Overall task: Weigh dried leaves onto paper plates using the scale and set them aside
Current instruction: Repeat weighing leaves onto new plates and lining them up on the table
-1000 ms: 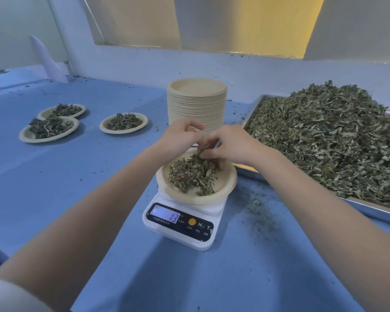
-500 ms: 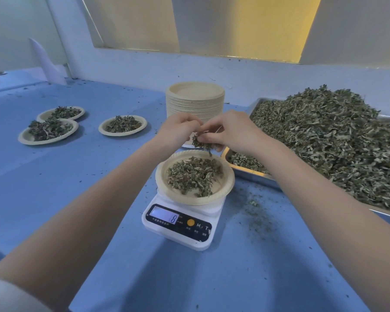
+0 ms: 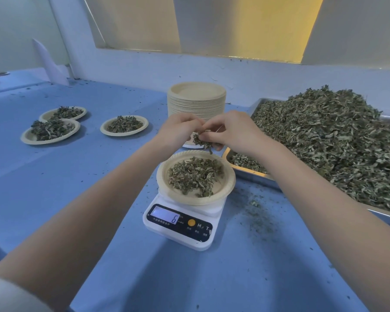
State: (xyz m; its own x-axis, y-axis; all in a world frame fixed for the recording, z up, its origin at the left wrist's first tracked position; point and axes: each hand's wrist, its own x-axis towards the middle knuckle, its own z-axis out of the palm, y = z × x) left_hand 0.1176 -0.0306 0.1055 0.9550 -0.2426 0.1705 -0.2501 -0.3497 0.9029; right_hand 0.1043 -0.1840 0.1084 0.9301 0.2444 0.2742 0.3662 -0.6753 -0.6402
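Observation:
A paper plate (image 3: 229,188) with a small heap of dried leaves (image 3: 195,176) rests on a white digital scale (image 3: 180,226) whose display reads 6. Just above the plate's far rim, my left hand (image 3: 178,132) and my right hand (image 3: 232,131) meet, fingertips pinched together on a clump of dried leaves (image 3: 203,141). A metal tray (image 3: 245,174) piled with dried leaves (image 3: 329,140) lies to the right.
A tall stack of empty paper plates (image 3: 196,100) stands behind the hands. Three filled plates (image 3: 124,125) (image 3: 51,131) (image 3: 64,112) sit at the left on the blue table (image 3: 77,176). Leaf crumbs (image 3: 254,210) lie right of the scale. A wall runs behind.
Both hands rose from the plate's leaves, taking a clump with them. The scale reading dropped from 13 to 6.

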